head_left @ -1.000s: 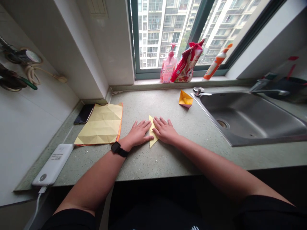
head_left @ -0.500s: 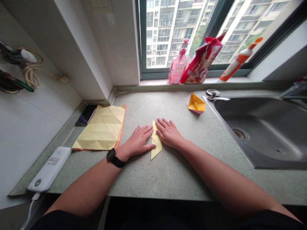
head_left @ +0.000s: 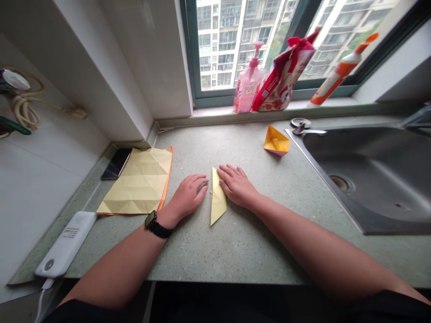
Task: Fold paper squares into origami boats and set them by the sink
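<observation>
A narrow folded piece of pale yellow paper (head_left: pixel 218 204) lies flat on the countertop in front of me, its ends slanted to points. A tiny tip sticks out from its left edge. My right hand (head_left: pixel 237 185) rests palm down with spread fingers, the fingertips touching the paper's upper right edge. Just left of the paper, my left hand (head_left: pixel 189 195) is apart from it, fingers curved and thumb separate, holding nothing. A black watch (head_left: pixel 156 224) is on my left wrist.
Left are a stack of creased paper sheets (head_left: pixel 138 179), a phone (head_left: pixel 116 163) and a white power bank (head_left: pixel 65 244) with a cable. An orange folded paper box (head_left: pixel 276 142) stands near the sink (head_left: pixel 336 179). A pump bottle (head_left: pixel 248 85), red bag (head_left: pixel 286 78) and orange-white bottle (head_left: pixel 336 74) line the windowsill.
My left hand has lifted off the folded paper and moved left, with its fingers more curled. My right hand stays on the paper's right edge. The camera view has shifted slightly.
</observation>
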`<action>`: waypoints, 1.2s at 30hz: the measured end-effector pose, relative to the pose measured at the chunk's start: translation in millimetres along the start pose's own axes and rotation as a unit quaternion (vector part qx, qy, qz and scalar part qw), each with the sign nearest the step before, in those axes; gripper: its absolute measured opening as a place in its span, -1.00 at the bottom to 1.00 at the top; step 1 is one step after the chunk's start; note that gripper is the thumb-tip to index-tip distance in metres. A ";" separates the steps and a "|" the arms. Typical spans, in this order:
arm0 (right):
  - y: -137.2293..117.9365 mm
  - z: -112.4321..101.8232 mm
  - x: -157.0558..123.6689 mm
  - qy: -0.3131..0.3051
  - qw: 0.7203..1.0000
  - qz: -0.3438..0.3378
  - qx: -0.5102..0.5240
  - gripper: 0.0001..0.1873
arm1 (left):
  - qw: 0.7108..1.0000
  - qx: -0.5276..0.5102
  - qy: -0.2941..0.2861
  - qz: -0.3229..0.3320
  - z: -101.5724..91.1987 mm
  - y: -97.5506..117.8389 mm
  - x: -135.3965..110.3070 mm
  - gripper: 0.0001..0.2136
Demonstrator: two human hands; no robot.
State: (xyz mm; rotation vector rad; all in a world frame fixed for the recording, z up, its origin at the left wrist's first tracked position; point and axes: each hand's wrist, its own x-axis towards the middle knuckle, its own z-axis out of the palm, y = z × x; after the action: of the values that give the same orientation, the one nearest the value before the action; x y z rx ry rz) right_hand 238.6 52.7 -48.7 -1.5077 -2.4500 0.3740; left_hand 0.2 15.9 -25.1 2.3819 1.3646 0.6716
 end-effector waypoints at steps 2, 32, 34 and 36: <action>1.6 -2.2 0.7 0.033 0.999 -0.005 0.036 -0.38 | 1.000 -0.003 0.005 -0.002 -1.4 1.1 0.2 -0.72; -42.6 -37.9 -27.3 -0.002 0.995 0.098 0.033 -0.12 | 0.998 -0.066 0.002 -0.005 5.4 6.7 -0.1 -0.91; -42.5 -38.7 -27.5 -0.003 0.995 0.090 0.048 -0.14 | 0.996 -0.088 0.001 0.002 3.5 8.6 0.6 -0.87; -42.3 -39.7 -27.5 -0.006 0.995 0.081 0.063 -0.18 | 0.995 -0.101 0.002 0.008 2.1 10.3 0.8 -0.83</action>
State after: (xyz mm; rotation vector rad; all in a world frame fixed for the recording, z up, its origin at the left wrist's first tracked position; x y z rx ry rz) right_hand 228.6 13.3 1.0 -1.6585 -2.2711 0.5594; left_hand 9.1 11.4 -21.7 2.2347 1.2164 0.7808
